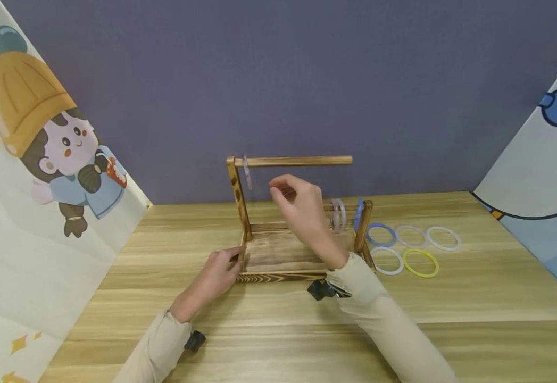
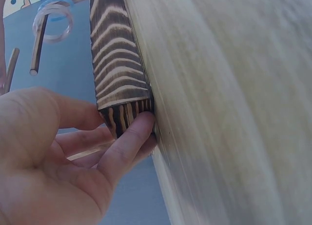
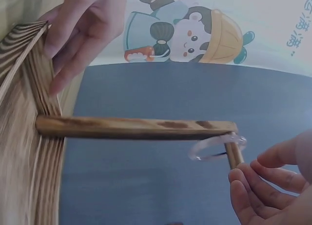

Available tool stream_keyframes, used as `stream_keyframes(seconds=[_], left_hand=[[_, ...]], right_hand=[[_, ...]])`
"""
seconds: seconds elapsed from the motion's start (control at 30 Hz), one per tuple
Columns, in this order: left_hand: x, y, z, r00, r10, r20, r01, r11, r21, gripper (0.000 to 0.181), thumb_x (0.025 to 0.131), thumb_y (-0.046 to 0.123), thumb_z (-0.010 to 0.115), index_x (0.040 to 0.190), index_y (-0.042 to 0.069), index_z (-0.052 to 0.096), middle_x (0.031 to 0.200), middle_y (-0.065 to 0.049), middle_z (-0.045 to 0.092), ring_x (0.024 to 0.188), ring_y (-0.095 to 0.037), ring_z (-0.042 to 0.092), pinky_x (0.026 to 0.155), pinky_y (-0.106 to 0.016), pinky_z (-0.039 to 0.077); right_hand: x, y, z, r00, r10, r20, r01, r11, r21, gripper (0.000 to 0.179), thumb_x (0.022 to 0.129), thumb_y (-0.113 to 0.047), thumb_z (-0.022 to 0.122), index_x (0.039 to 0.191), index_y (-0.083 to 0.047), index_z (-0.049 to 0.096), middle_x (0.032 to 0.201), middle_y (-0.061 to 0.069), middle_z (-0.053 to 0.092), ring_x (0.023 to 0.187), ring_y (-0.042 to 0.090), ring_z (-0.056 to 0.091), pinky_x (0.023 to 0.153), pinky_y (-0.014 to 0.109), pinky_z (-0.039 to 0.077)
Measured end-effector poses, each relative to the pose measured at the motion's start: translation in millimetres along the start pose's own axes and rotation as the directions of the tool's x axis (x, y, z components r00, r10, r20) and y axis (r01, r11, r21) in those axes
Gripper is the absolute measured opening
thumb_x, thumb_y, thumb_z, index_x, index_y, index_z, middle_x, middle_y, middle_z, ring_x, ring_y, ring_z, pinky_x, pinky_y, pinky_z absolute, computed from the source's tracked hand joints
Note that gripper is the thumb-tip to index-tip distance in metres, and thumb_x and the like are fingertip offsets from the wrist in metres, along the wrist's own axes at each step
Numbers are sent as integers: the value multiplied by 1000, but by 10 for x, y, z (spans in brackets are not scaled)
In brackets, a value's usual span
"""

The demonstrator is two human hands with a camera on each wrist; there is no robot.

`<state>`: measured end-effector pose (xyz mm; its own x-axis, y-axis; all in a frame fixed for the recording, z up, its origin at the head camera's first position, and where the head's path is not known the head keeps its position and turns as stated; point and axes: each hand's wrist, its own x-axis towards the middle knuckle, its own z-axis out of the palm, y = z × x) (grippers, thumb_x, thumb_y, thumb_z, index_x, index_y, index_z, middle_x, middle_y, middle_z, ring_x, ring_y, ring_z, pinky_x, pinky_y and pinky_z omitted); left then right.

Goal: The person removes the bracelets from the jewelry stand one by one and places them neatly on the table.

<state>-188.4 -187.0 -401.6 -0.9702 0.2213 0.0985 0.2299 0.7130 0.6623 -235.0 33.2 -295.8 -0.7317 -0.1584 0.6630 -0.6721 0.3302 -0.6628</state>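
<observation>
A person's left hand point(image 1: 216, 274) grips the left end of a wooden rack point(image 1: 285, 277), while the right hand point(image 1: 304, 210), fingers loosely bent and holding nothing visible, hovers by the rack's upper bar point(image 1: 302, 160), near a pale ring point(image 1: 247, 173) hanging toward its left end. Two clear rings point(image 1: 342, 215) and a blue ring point(image 1: 358, 214) hang at the rack's lower right; five loose rings point(image 1: 422, 275) lie on the table point(image 1: 268, 340) to its right.

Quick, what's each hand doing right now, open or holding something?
Left hand: closed, gripping a corner of the wooden rack.
Right hand: open, loosely curled, holding nothing.
</observation>
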Motion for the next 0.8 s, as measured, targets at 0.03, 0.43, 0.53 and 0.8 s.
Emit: stream_keyframes(seconds=[0.03, 0.43, 0.53, 0.8], left_hand=[[3, 0, 2, 1000, 3, -1, -3, 1000, 1, 42, 97, -1, 58, 138, -8, 53, 127, -29, 62, 51, -8, 50, 43, -24, 46], [21, -9, 12, 1000, 17, -15, -17, 1000, 8, 40, 95, -2, 59, 135, -8, 56, 116, -25, 68, 68, -14, 65, 50, -22, 51], [25, -6, 14, 1000, 14, 2, -14, 1000, 6, 41, 96, -2, 58, 136, -9, 54, 116, -25, 68, 50, -12, 54, 44, -24, 48], [19, 7, -3, 1000, 17, -11, -17, 1000, 23, 41, 95, -1, 59, 135, -8, 55, 128, -29, 61, 52, -9, 52, 49, -24, 49]], right_hand=[[12, 3, 36, 1000, 4, 0, -4, 1000, 3, 15, 98, -11, 62, 107, -6, 73, 95, 6, 72, 82, 13, 65, 74, 29, 56], [100, 36, 353, 999, 37, 6, -38, 995, 87, 27, 97, -10, 63, 123, -4, 68, 118, 9, 69, 107, 21, 63, 86, 30, 55], [93, 45, 355, 993, 90, 77, -99, 987, 125, 35, 97, -13, 63, 132, -8, 63, 130, 7, 64, 119, 22, 57, 95, 34, 52], [107, 67, 415, 992, 101, 78, -113, 978, 176, 24, 98, -15, 64, 120, -7, 69, 115, 7, 71, 106, 19, 64, 91, 34, 54]])
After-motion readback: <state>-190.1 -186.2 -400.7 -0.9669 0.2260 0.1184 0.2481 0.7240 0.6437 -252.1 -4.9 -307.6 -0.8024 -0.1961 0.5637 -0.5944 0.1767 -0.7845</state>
